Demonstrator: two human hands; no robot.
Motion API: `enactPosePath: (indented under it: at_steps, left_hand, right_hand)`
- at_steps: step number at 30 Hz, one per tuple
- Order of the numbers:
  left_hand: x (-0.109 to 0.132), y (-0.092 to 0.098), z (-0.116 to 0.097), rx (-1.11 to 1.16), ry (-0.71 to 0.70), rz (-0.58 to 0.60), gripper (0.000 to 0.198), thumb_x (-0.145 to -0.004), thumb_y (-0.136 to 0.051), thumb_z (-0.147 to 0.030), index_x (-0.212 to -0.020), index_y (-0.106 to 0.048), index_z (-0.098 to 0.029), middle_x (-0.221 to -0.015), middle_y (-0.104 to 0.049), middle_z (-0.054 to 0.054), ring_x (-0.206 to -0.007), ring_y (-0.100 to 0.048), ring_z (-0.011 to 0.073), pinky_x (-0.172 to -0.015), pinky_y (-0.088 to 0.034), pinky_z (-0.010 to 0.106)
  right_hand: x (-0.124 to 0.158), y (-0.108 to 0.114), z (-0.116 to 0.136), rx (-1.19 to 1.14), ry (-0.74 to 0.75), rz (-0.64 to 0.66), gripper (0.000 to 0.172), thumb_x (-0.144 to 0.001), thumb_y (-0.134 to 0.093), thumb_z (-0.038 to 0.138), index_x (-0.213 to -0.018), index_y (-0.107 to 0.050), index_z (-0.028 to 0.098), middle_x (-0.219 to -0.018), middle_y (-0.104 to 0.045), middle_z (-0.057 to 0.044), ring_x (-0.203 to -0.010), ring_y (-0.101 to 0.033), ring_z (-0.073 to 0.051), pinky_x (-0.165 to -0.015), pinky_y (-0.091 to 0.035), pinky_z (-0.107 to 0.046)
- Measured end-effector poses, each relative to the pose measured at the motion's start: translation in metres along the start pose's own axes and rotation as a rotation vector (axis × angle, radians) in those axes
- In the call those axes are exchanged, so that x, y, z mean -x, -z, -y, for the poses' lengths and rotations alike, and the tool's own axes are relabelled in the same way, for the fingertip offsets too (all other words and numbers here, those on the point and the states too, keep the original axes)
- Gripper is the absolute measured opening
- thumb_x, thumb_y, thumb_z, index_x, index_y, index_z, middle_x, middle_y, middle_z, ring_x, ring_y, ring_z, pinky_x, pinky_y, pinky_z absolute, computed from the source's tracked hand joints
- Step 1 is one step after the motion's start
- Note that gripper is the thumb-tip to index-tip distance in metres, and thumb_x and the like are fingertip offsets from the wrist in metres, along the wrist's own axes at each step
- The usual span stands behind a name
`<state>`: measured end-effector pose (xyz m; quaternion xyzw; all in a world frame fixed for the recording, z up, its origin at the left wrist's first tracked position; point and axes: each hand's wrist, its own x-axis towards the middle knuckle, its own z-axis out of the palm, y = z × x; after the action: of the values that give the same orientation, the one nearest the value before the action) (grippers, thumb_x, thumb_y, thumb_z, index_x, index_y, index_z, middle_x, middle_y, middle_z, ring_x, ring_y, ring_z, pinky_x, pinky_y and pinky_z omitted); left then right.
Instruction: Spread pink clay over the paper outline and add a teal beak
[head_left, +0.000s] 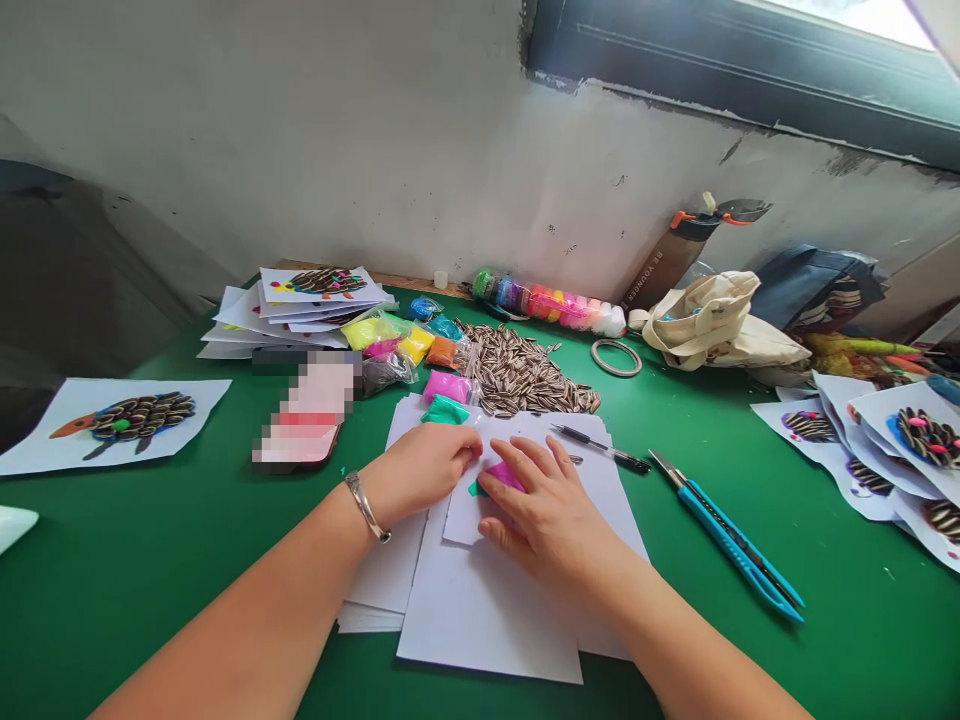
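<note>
A small white sheet (461, 525) lies on larger white paper (487, 620) in front of me. On it is a flat pink clay patch (508, 474) with a bit of green clay (475, 489) at its left edge. My right hand (536, 505) rests over the pink patch, fingers spread and partly covering it. My left hand (431, 465), with a silver bracelet at the wrist, is closed in a pinch at the sheet's left side; what its fingertips hold is hidden. A bagged green clay piece (445, 411) and a bagged pink one (448, 387) lie just beyond.
Sunflower seeds (521, 370) are heaped behind the paper. A black pen (600, 447) and a blue utility knife (731, 540), blade out, lie to the right. A phone (307, 415) and seed pictures (120, 425) are leftward. Clay tubs (551, 303), a tape roll (616, 357) and a bottle (667, 260) stand behind.
</note>
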<state>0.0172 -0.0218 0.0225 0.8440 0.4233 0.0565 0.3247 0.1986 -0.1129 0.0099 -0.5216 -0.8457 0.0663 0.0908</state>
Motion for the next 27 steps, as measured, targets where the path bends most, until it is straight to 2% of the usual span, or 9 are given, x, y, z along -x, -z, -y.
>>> enactPosePath:
  at_steps: [4,7,11,22,27]
  left_hand:
    - [0.001,0.001,-0.001,0.002,-0.003,0.002,0.027,-0.086,-0.041,-0.016,-0.083,-0.067,-0.021,-0.077,-0.068,0.001,-0.068,-0.058,0.0169,-0.060,-0.039,0.026]
    - [0.001,0.000,-0.001,0.000,0.000,0.002,0.027,-0.086,-0.041,-0.015,-0.083,-0.067,-0.021,-0.076,-0.067,0.001,-0.068,-0.057,0.0168,-0.060,-0.039,0.026]
    - [0.000,0.000,0.000,0.003,0.005,0.002,0.026,-0.087,-0.041,-0.016,-0.083,-0.066,-0.021,-0.077,-0.067,0.002,-0.069,-0.058,0.0170,-0.060,-0.039,0.026]
    - [0.002,0.001,-0.003,0.005,0.022,-0.004,0.026,-0.088,-0.042,-0.018,-0.081,-0.066,-0.021,-0.075,-0.067,0.001,-0.067,-0.057,0.0170,-0.059,-0.039,0.026]
    - [0.001,0.001,-0.002,0.001,0.011,-0.002,0.026,-0.087,-0.041,-0.018,-0.080,-0.066,-0.021,-0.075,-0.067,0.001,-0.067,-0.057,0.0171,-0.060,-0.039,0.026]
  right_hand:
    - [0.000,0.003,0.000,0.000,0.006,0.005,0.040,-0.094,-0.051,0.044,-0.127,-0.062,0.024,-0.147,-0.047,-0.012,-0.133,-0.040,-0.037,-0.109,-0.023,-0.069]
    - [0.001,0.004,0.000,0.000,0.014,0.017,0.036,-0.094,-0.052,0.044,-0.120,-0.066,0.023,-0.145,-0.049,-0.010,-0.133,-0.039,-0.037,-0.110,-0.020,-0.069]
    - [0.002,0.006,0.001,-0.002,0.015,-0.012,0.037,-0.094,-0.051,0.044,-0.122,-0.065,0.025,-0.148,-0.044,-0.011,-0.134,-0.038,-0.037,-0.108,-0.021,-0.070]
    - [0.007,0.019,0.001,-0.030,0.049,0.088,0.033,-0.095,-0.048,0.048,-0.115,-0.067,0.030,-0.146,-0.048,-0.007,-0.136,-0.036,-0.036,-0.110,-0.018,-0.072]
    - [0.006,0.018,0.003,-0.038,0.039,0.099,0.033,-0.095,-0.048,0.046,-0.117,-0.066,0.029,-0.150,-0.043,-0.007,-0.138,-0.034,-0.036,-0.110,-0.017,-0.072]
